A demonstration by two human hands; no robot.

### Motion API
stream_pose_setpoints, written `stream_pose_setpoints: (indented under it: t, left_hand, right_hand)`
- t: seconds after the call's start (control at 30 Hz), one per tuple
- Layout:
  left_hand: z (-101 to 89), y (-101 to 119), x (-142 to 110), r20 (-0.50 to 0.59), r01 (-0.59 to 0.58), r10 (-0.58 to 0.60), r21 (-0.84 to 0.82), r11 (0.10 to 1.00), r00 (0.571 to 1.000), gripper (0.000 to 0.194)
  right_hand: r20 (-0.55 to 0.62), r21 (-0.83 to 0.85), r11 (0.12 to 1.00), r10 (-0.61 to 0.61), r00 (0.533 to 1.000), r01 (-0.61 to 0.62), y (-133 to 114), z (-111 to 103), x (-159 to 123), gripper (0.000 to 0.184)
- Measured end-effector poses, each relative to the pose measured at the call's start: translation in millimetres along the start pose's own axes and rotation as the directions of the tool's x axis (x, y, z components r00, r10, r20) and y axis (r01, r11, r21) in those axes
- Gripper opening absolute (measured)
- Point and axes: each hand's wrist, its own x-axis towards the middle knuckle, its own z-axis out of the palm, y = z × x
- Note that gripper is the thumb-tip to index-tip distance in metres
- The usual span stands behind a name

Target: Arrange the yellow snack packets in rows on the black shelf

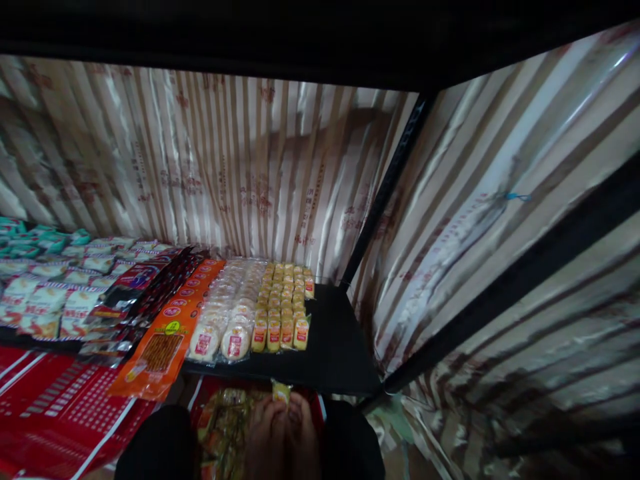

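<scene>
My left hand [267, 427] and my right hand [303, 423] are side by side low in the view, below the front edge of the black shelf [330, 360]. Between their fingertips they hold one small yellow wrapped snack [281, 391] upright. Under and left of the hands, a red basket [200, 393] holds many similar yellow packets [225, 427], dimly lit. On the shelf ahead stand rows of matching yellow snacks [273, 331], with one packet [309, 287] set at the back right of them.
Left of the yellow rows lie round white wrapped crackers [235, 343], an orange snack packet [165, 340], dark red packets [145, 287] and white bags [45, 310]. Another red basket [65, 407] is at lower left. A black post [383, 200] and striped sheeting [240, 167] stand behind.
</scene>
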Motion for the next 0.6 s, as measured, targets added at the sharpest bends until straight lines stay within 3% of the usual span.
stream_pose_setpoints:
  t: [0.13, 0.33, 0.47, 0.6]
  left_hand:
    - [0.7, 54, -1, 0.014, -0.139, 0.141, -0.117, 0.983, 0.99, 0.036]
    - [23.1, 121, 24, 0.018, -0.223, 0.236, -0.262, 0.939, 0.972, 0.029]
    - [34.6, 151, 57, 0.095, -0.326, 0.333, -0.083, 0.942, 0.938, 0.033]
    - [36.3, 173, 91, 0.17, -0.415, 0.39, 0.147, 0.898, 0.905, 0.041]
  right_hand:
    - [-0.073, 0.101, 0.994, 0.053, 0.996, -0.045, -14, -33, 4, 0.051]
    - [-0.215, -0.05, 0.997, -0.071, 0.974, 0.062, -40, -79, 51, 0.048]
    - [-0.251, -0.103, 0.991, -0.105, 0.962, 0.082, -37, -96, 97, 0.056]
    - [-0.262, -0.149, 0.977, -0.188, 0.947, 0.153, -26, -98, 147, 0.053]
